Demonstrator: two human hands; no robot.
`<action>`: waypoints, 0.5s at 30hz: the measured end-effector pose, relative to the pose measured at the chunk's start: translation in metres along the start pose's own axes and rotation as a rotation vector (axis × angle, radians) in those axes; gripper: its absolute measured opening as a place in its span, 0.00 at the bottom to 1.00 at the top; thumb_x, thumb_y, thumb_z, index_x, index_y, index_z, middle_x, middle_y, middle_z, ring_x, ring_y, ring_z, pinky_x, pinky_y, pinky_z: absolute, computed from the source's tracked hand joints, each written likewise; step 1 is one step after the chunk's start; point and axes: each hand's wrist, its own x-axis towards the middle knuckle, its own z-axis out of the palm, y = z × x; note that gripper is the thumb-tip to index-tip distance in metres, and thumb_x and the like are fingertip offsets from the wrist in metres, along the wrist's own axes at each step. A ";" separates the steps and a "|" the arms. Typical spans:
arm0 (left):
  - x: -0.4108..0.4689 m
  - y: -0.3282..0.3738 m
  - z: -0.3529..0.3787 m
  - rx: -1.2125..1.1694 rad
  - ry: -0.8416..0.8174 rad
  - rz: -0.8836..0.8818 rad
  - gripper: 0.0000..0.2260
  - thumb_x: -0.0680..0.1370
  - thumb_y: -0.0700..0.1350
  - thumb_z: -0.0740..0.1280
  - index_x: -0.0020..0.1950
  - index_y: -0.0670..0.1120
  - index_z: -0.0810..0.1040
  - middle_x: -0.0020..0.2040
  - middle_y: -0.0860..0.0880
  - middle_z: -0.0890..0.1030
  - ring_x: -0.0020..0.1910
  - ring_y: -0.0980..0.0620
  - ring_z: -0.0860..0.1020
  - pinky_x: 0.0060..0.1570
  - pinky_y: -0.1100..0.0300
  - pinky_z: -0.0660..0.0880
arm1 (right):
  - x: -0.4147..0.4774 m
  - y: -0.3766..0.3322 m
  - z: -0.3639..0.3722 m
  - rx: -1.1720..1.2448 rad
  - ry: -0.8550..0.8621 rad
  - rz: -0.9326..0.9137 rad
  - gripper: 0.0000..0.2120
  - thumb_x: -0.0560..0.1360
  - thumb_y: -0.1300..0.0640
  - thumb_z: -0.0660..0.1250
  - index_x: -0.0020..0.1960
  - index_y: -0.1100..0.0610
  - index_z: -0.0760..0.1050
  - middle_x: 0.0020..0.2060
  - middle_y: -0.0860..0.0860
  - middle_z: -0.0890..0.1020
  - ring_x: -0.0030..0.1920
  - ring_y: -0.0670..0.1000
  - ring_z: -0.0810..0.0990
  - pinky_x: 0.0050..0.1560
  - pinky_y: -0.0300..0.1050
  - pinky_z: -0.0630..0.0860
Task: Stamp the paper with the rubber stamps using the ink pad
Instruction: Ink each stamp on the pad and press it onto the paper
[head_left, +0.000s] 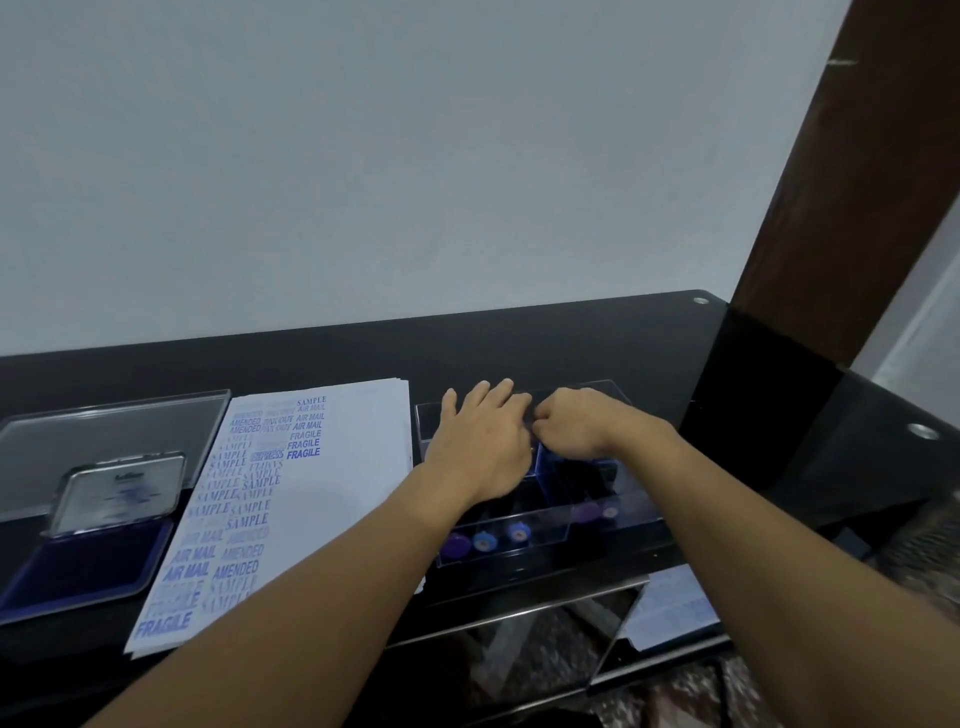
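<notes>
One paper stack (343, 499) lies mid-table (571, 343), printed in blue with SAMPLE, AIR MAIL, AMENDED and FRAGILE. One open ink pad (83, 566) sits just left of it. Five stamps (484, 542) show in the clear box (543, 545) at right. Over the box, your left hand (483, 447) keeps its fingers straight. Your right hand (576, 426) curls its fingers; you cannot tell around what.

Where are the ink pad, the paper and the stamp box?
ink pad (78, 566): head view, its dark blue pad surface.
paper (343, 493): head view, a blank white part.
stamp box (545, 538): head view, its clear front wall.
</notes>
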 end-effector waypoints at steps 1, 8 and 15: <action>0.000 0.000 0.000 -0.002 -0.004 -0.005 0.22 0.84 0.49 0.52 0.79 0.50 0.59 0.81 0.48 0.56 0.80 0.46 0.51 0.76 0.38 0.47 | -0.001 0.001 0.000 0.016 0.007 0.000 0.14 0.80 0.55 0.56 0.37 0.47 0.72 0.38 0.46 0.77 0.42 0.49 0.76 0.47 0.48 0.73; -0.001 0.002 -0.015 -0.215 0.015 -0.076 0.21 0.85 0.50 0.51 0.77 0.49 0.65 0.80 0.48 0.59 0.80 0.47 0.51 0.77 0.40 0.48 | -0.012 0.010 -0.001 0.220 0.149 0.002 0.03 0.79 0.52 0.62 0.51 0.49 0.73 0.47 0.48 0.80 0.46 0.49 0.79 0.45 0.46 0.74; -0.031 -0.009 -0.053 -0.245 0.115 -0.082 0.17 0.83 0.46 0.56 0.68 0.41 0.74 0.68 0.44 0.74 0.70 0.47 0.66 0.70 0.50 0.64 | -0.026 0.005 -0.013 0.309 0.288 0.009 0.02 0.79 0.50 0.61 0.49 0.47 0.72 0.50 0.48 0.78 0.46 0.46 0.76 0.39 0.42 0.70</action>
